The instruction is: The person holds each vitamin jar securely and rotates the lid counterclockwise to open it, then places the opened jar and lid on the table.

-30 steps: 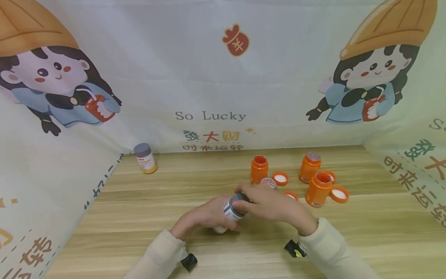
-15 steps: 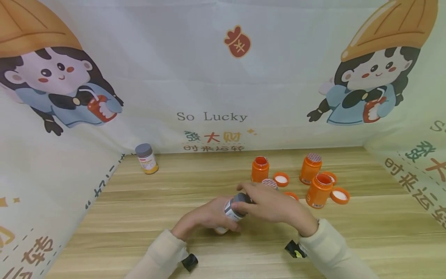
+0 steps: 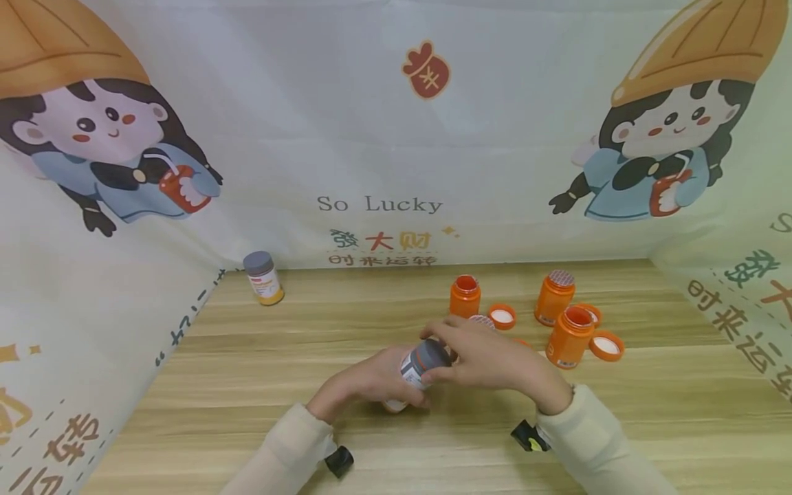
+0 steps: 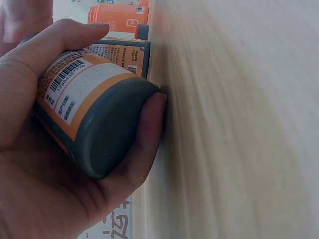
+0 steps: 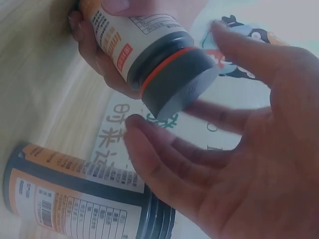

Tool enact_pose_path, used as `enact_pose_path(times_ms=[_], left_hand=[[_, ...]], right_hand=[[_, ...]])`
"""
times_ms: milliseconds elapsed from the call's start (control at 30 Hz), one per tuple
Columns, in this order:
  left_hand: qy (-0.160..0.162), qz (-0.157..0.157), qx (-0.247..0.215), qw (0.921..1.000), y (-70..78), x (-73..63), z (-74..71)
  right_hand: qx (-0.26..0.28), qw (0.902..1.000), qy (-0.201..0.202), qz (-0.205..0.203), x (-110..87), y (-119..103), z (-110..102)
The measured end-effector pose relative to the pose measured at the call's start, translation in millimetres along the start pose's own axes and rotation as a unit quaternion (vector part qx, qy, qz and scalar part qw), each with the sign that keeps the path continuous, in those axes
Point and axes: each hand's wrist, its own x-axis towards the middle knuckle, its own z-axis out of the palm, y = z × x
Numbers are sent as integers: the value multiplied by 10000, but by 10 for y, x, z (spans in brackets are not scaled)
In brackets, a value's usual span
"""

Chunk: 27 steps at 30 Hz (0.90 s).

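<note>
My left hand grips a tilted pill bottle with a white and orange label, its base low over the table. On its neck sits a grey cap, and an orange line shows under the rim in the right wrist view. My right hand is around the cap with its fingers spread; in the right wrist view the thumb and most fingers stand apart from it. Beside that hand is another grey bottle with an orange and white label; its foil-covered mouth shows behind the hand.
Several orange bottles without caps stand at the right, some foil-sealed. Orange caps lie by them, white insides up. A grey-capped bottle with a yellow base stands at the back left. Printed cloth walls in the wooden table.
My right hand's fingers have loosened and spread away from the cap, so more of the cap and its orange line shows. My left hand keeps its hold on the bottle.
</note>
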Motion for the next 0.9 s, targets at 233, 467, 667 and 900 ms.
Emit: enact_pose_path(times_ms=[233, 467, 667, 900], left_hand=[[-50, 22, -39, 10000, 4, -12, -6], [-39, -47, 45, 10000, -6, -10, 1], [-37, -83, 108, 9999, 3, -3, -2], [0, -96, 167, 9998, -1, 4, 2]], right_hand=[[-23, 9996, 199, 218, 39, -30, 28], [-128, 9994, 134, -289, -12, 11, 2], [-75, 9999, 131, -68, 5, 17, -1], [141, 9998, -107, 38, 9, 11, -2]])
